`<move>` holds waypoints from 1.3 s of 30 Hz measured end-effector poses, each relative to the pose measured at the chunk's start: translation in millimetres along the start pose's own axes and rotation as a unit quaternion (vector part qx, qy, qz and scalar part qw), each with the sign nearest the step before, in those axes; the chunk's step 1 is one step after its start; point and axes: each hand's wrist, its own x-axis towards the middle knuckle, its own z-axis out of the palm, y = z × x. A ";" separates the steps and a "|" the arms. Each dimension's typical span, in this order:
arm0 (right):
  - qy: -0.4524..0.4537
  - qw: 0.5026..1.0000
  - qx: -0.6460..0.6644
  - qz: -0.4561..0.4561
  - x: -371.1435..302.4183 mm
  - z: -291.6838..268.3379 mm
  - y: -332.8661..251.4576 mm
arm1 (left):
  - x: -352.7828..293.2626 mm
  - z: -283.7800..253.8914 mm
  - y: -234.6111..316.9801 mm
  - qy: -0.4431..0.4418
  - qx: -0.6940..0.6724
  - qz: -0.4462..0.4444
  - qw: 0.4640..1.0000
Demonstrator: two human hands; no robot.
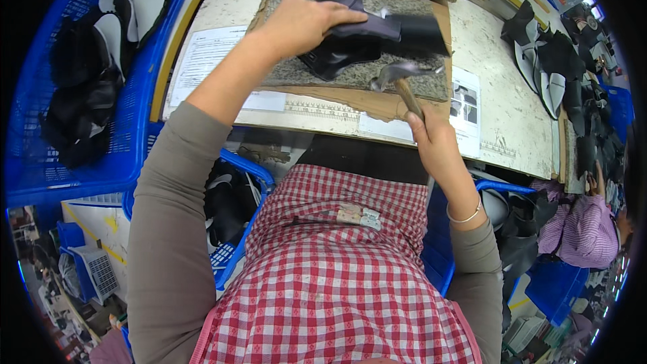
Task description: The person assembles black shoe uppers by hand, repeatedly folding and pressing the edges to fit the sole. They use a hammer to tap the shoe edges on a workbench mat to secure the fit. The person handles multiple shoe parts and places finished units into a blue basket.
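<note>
A black shoe upper (350, 50) lies over a grey speckled stone slab (290, 71) on the bench, its right end blurred. My left hand (303, 23) grips it from above, fingers reaching across the top; the thumb is hidden. In my right hand (435, 141) is a hammer (408, 96), held by its wooden handle with the metal head up at the slab's near right part. That head is smeared by motion and stands just below the right end of the shoe upper. I cannot tell whether it touches the slab.
Left stands a blue basket (145, 87) with black and white shoe uppers. More uppers (539, 61) lie at the bench's right. Printed sheets (465, 111) flank the slab. Below the bench edge, blue crates (232, 256) hold black pieces. A person in a checked sleeve (586, 229) works far right.
</note>
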 end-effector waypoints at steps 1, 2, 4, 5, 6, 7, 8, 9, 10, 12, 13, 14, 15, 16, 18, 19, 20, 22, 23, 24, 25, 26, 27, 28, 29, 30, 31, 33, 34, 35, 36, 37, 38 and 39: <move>0.011 1.000 -0.012 -0.022 6.6 -4.7 0.1 | 6.3 2.1 -4.3 0.047 -0.051 0.010 0.998; 0.015 0.999 -0.026 -0.033 11.2 -10.8 -1.4 | 12.1 3.6 -8.4 0.012 -0.073 0.016 0.997; 0.042 0.995 -0.042 -0.079 25.1 -17.1 -9.9 | 23.4 1.2 -16.9 -0.034 -0.080 0.002 0.996; 0.037 0.997 -0.043 -0.061 33.3 -16.5 -16.6 | 29.2 -0.7 -19.7 -0.044 -0.078 0.005 0.996; 0.046 0.996 -0.037 -0.071 43.7 -12.2 -24.5 | 33.6 -2.1 -20.8 -0.045 -0.083 0.022 0.995; 0.075 0.993 -0.031 -0.091 55.1 -8.9 -31.3 | 38.4 -2.2 -20.1 -0.051 -0.092 -0.001 0.994; 0.059 0.996 -0.060 -0.042 69.8 3.8 -39.0 | 43.9 -3.1 -21.0 -0.046 -0.107 -0.009 0.993; 0.000 0.994 -0.103 -0.029 82.4 15.2 -44.3 | 49.1 -1.9 -19.4 -0.039 -0.123 -0.018 0.992; -0.013 0.984 -0.141 -0.111 94.3 19.4 -46.8 | 54.0 -2.4 -21.5 -0.087 -0.135 -0.046 0.986; -0.042 0.965 -0.206 -0.157 106.7 19.5 -44.9 | 64.6 -1.7 -24.5 -0.084 -0.129 -0.047 0.987; -0.045 0.960 -0.221 -0.169 109.5 16.3 -42.1 | 66.4 -1.9 -26.1 -0.087 -0.125 -0.051 0.987; -0.027 0.954 -0.231 -0.187 108.6 13.4 -39.6 | 72.2 -3.3 -28.9 -0.141 -0.127 -0.051 0.980; -0.030 0.963 -0.200 -0.178 106.4 9.3 -37.2 | 72.9 -4.3 -30.6 -0.141 -0.157 -0.052 0.976; -0.007 0.969 -0.165 -0.183 103.7 8.2 -36.0 | 75.4 -5.9 -32.9 -0.141 -0.187 -0.056 0.971; 0.005 0.983 -0.103 -0.152 99.2 7.3 -37.1 | 75.1 -9.3 -35.3 -0.216 -0.110 -0.115 0.963; -0.023 0.980 -0.128 -0.150 98.9 9.5 -39.4 | 74.8 -10.0 -35.7 -0.213 -0.120 -0.108 0.964; -0.058 0.976 -0.155 -0.140 99.6 9.4 -41.1 | 76.2 -11.6 -37.1 -0.207 -0.128 -0.099 0.965; -0.100 0.961 -0.231 -0.116 103.5 10.0 -43.3 | 80.9 -12.4 -38.5 -0.184 -0.148 -0.052 0.970; -0.061 0.966 -0.199 -0.151 106.2 9.5 -42.1 | 82.5 -13.0 -40.0 -0.180 -0.147 -0.046 0.971; -0.052 0.971 -0.175 -0.151 105.7 6.4 -39.4 | 85.3 -11.2 -37.9 -0.182 -0.150 -0.042 0.971; -0.039 0.977 -0.168 -0.126 104.3 0.7 -33.9 | 84.7 -10.2 -38.0 -0.182 -0.152 -0.041 0.971; -0.018 0.981 -0.135 -0.134 103.7 2.6 -28.3 | 82.7 -6.5 -32.8 -0.150 -0.162 -0.040 0.975; 0.020 0.982 -0.117 -0.146 100.4 1.0 -21.1 | 78.0 -3.9 -27.8 -0.114 -0.164 -0.041 0.979; -0.039 0.981 -0.145 -0.124 103.1 4.5 -12.8 | 65.1 0.0 -24.4 -0.098 -0.109 -0.062 0.987; -0.074 0.979 -0.164 -0.096 105.1 13.2 -5.8 | 50.5 6.9 -15.9 -0.048 -0.043 -0.071 0.995; -0.079 0.981 -0.147 -0.101 103.9 13.0 2.2 | 32.1 14.7 -4.1 -0.012 -0.094 -0.126 0.987; -0.056 0.980 -0.178 -0.068 104.8 18.5 7.6 | 11.1 21.5 7.3 0.097 -0.122 -0.162 0.974; -0.060 0.988 -0.140 -0.030 98.8 25.8 12.0 | -33.1 35.1 27.0 0.247 -0.222 -0.237 0.913; -0.042 0.991 -0.122 -0.022 96.7 32.1 10.6 | -45.1 42.8 42.1 0.259 -0.225 -0.299 0.891; -0.030 0.992 -0.123 0.029 90.3 33.8 8.3 | -50.9 49.9 53.2 0.208 -0.281 -0.389 0.853; -0.026 0.997 -0.076 -0.020 86.9 38.7 3.6 | -55.2 54.4 63.4 0.200 -0.334 -0.407 0.826; -0.021 0.998 -0.047 -0.028 78.3 39.6 -1.3 | -54.2 54.7 69.5 0.078 -0.457 -0.443 0.767; -0.026 0.999 -0.025 0.007 70.1 38.6 -8.0 | -52.0 49.3 69.4 0.078 -0.479 -0.412 0.771; -0.047 0.993 0.102 0.041 60.6 36.0 -14.3 | -45.2 38.9 65.6 0.111 -0.427 -0.386 0.810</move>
